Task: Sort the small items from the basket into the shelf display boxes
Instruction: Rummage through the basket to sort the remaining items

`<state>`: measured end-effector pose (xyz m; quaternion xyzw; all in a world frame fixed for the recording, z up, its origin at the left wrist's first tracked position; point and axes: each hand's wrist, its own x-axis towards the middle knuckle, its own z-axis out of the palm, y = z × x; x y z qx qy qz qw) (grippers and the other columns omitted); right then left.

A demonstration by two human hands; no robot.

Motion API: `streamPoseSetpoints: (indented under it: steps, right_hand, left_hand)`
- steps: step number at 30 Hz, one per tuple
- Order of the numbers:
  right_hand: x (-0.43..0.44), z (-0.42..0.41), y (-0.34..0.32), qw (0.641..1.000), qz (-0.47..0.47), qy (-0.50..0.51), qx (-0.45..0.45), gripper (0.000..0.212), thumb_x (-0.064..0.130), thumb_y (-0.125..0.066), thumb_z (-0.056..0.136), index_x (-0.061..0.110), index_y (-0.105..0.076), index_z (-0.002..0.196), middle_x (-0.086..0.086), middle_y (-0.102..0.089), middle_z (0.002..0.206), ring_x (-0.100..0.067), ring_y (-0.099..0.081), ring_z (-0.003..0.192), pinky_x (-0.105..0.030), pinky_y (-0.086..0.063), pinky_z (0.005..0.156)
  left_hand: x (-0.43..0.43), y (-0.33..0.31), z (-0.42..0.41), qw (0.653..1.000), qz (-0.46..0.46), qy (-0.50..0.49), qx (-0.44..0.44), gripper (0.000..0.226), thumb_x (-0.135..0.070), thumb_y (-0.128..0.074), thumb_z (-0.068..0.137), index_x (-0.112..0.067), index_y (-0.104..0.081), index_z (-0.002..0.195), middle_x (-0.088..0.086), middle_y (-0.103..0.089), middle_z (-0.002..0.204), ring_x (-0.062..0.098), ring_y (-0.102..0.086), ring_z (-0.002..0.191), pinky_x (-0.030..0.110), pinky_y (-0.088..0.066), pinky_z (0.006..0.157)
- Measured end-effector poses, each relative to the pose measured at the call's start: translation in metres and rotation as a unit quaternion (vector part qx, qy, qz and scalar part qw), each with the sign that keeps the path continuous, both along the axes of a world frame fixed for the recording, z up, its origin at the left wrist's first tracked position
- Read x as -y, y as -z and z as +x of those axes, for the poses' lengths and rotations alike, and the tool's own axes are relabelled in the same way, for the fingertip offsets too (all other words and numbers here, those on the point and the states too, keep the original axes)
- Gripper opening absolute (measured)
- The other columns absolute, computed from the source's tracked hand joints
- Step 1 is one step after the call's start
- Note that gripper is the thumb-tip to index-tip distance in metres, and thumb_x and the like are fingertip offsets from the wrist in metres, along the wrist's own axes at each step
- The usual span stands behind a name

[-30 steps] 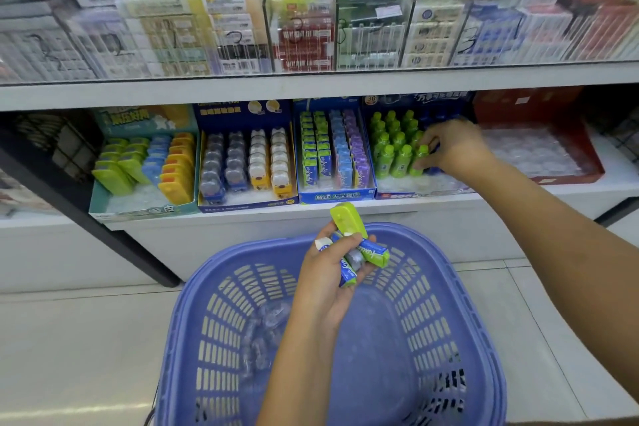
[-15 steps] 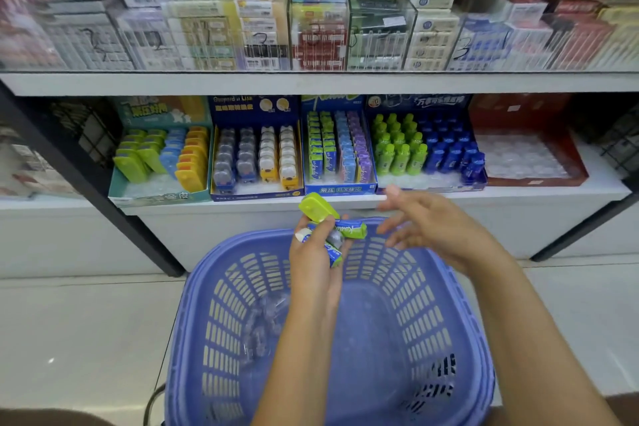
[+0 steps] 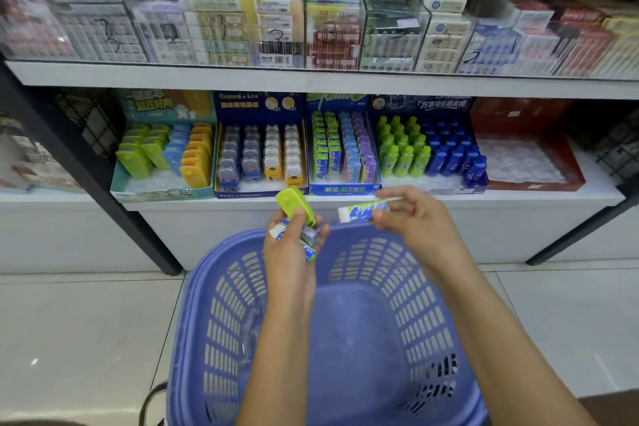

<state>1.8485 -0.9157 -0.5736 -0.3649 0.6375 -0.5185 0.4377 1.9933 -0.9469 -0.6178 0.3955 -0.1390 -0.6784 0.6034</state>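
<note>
The right hand (image 3: 415,222) pinched a green pack (image 3: 363,212) by one end, fingers closed on it, just above the far rim of the basket (image 3: 221,304). The left hand (image 3: 290,261), over the same rim, had its fingers curled round a bunch: a green case (image 3: 293,206) sticking out on top and spare packs (image 3: 308,247) under it (how many could not be told).

The pinch looked light and off-centre, so the long end of the green pack might have swung and slipped free. Beyond the basket rim it would likely have hit the floor (image 3: 69,322) rather than dropped back inside.

The left hand seemed overfull. The green case sat high and loose, and any squeeze or tilt could have popped it out.

The matching box (image 3: 342,189), on the shelf (image 3: 518,199) beyond the basket, held tight green, blue and purple columns. A hasty push risked the wrong column, or toppling the neighbours
</note>
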Motion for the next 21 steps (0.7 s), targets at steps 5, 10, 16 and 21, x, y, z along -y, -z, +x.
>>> streamPoseSetpoints:
  steps: [5, 10, 16, 21]
  right_hand:
    - [0.042, -0.009, -0.020, 0.964, -0.127, 0.020, -0.235, 0.018, 0.009, -0.072, 0.079, 0.020, -0.065, 0.091, 0.012, -0.064, 0.082, -0.003, -0.062, 0.072, -0.008, -0.047, 0.065]
    - [0.091, -0.005, -0.019, 0.907, -0.128, -0.051, -0.398, 0.018, 0.009, -0.071, 0.080, 0.012, -0.069, 0.098, 0.004, -0.063, 0.083, -0.007, -0.057, 0.073, -0.017, -0.048, 0.073]
    - [0.124, -0.006, -0.011, 0.859, -0.047, -0.149, -0.488, 0.020, 0.011, -0.072, 0.080, 0.012, -0.069, 0.099, -0.007, -0.068, 0.096, -0.021, -0.060, 0.094, -0.033, -0.049, 0.085]
    - [0.150, 0.007, -0.011, 0.805, 0.071, -0.146, -0.570, 0.022, 0.025, -0.077, 0.077, 0.026, -0.071, 0.098, -0.005, -0.064, 0.115, -0.024, -0.048, 0.117, -0.036, -0.041, 0.099]
  left_hand:
    - [0.007, 0.001, 0.013, 0.999, 0.014, 0.031, 0.022, 0.030, -0.005, -0.056, 0.093, -0.006, -0.052, 0.122, 0.007, -0.067, 0.075, 0.017, -0.066, 0.062, 0.025, -0.054, 0.051]
    - [0.011, 0.007, 0.017, 0.999, 0.015, 0.041, 0.017, 0.039, -0.005, -0.054, 0.094, -0.001, -0.047, 0.132, 0.003, -0.065, 0.058, 0.015, -0.069, 0.061, 0.025, -0.055, 0.054]
    - [0.016, 0.009, 0.021, 0.999, 0.033, 0.031, -0.007, 0.018, -0.006, -0.054, 0.094, -0.008, -0.058, 0.111, 0.003, -0.070, 0.070, 0.017, -0.071, 0.066, 0.027, -0.057, 0.055]
    - [0.018, 0.009, 0.019, 0.997, 0.068, 0.017, -0.040, 0.016, -0.012, -0.050, 0.097, -0.008, -0.058, 0.110, 0.011, -0.065, 0.093, 0.023, -0.069, 0.074, 0.029, -0.057, 0.055]
